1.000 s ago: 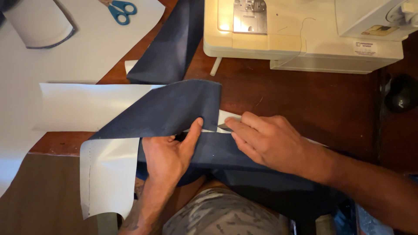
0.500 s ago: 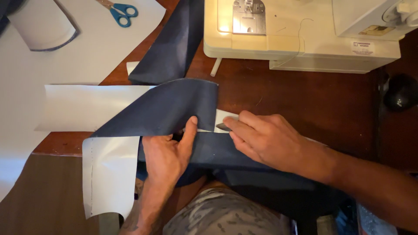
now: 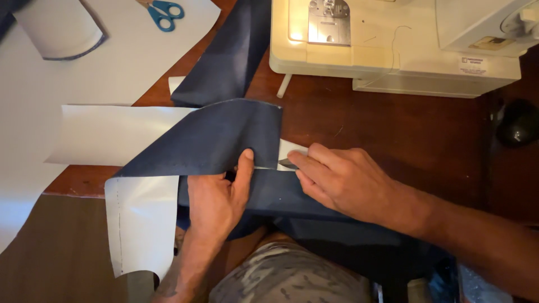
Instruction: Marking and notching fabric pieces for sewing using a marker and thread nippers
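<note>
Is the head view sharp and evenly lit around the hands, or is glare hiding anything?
Head view: both hands, left hand and right hand, and the navy fabric are sharp; the sewing machine is bright under its lamp but readable; the right edge falls into shadow.

The cloth (image 3: 213, 137) is showing as matt, finely woven navy fabric. The paper pieces (image 3: 112, 134) are looking smooth and pale, with a faint sheen. The bench (image 3: 404, 134) is gleaming as dark polished wood. The sewing machine (image 3: 393, 50) is showing cream plastic with a bright metal plate (image 3: 328, 21). The scissors (image 3: 164, 12) are showing glossy blue plastic handles.
</note>
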